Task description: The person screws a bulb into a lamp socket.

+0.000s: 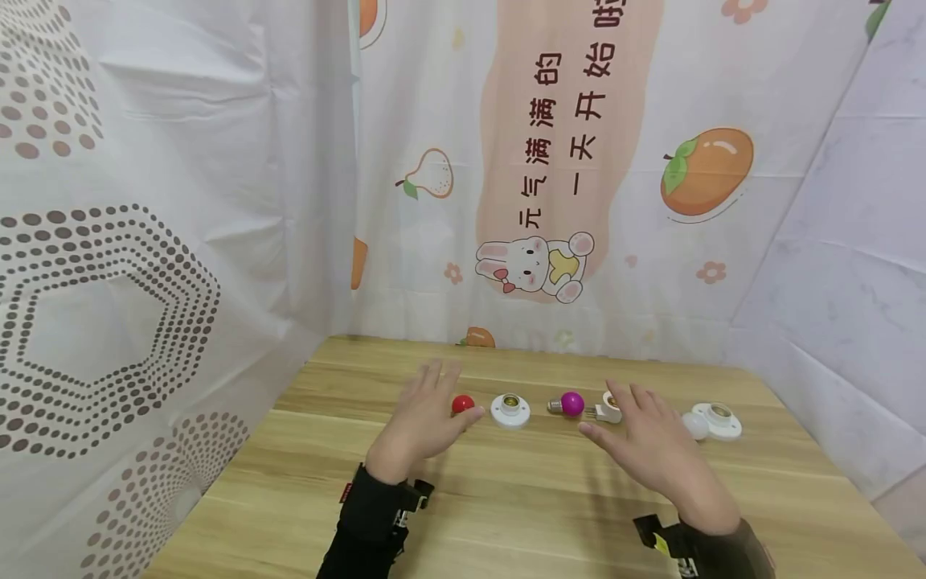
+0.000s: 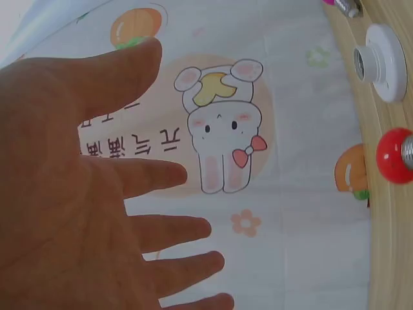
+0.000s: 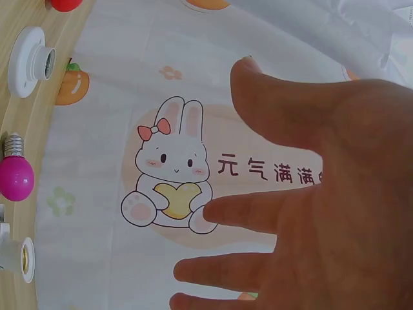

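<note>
Both hands hover above the wooden table with fingers spread and nothing held. My left hand (image 1: 427,416) is nearest the red bulb (image 1: 463,404), partly covering it in the head view. To its right stands a round white lamp socket (image 1: 510,411). A purple bulb (image 1: 572,404) lies on its side between the hands, its metal screw base pointing left. Beside it is a white plug-in socket (image 1: 608,412) with metal prongs, partly hidden by my right hand (image 1: 651,446). Past that hand, a white bulb (image 1: 695,425) lies against a second round white socket (image 1: 721,421).
The wooden table (image 1: 521,507) reaches back to a printed curtain (image 1: 427,265) with a rabbit and fruit. Another patterned curtain (image 1: 239,241) hangs along the left side, and a pale marbled sheet (image 1: 854,322) borders the right.
</note>
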The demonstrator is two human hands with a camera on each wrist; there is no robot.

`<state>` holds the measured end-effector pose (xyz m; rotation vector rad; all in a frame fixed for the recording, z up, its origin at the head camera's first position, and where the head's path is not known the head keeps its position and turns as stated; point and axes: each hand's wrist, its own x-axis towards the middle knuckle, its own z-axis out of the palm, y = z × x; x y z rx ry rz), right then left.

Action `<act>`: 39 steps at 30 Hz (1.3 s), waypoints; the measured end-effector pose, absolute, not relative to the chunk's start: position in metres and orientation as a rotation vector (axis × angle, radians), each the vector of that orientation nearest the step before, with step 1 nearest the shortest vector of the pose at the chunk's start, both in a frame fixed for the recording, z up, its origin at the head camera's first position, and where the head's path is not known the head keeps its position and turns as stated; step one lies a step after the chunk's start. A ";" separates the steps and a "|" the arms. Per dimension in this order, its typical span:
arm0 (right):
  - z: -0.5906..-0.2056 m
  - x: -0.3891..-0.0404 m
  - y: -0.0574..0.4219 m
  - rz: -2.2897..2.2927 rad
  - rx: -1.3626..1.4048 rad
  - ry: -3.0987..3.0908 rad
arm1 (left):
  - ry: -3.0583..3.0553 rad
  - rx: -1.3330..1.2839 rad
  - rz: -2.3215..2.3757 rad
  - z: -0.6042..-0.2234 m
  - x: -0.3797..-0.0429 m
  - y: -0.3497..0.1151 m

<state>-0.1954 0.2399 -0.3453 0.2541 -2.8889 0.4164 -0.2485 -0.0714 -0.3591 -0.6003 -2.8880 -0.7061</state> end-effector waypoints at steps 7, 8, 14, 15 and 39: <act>-0.342 -0.196 0.238 0.469 0.253 -2.903 | -2.818 -0.667 -0.878 -0.364 -0.255 -0.062; -0.342 -0.196 0.238 0.482 0.251 -2.905 | -2.810 -0.681 -0.894 -0.365 -0.257 -0.060; -0.343 -0.200 0.238 0.534 0.238 -2.930 | -2.816 -0.748 -0.983 -0.377 -0.273 -0.047; -0.344 -0.201 0.239 0.538 0.236 -2.931 | -2.822 -0.756 -0.997 -0.379 -0.275 -0.045; -0.355 -0.213 0.239 0.571 0.247 -2.977 | -3.013 -0.729 -0.838 -0.415 -0.338 0.005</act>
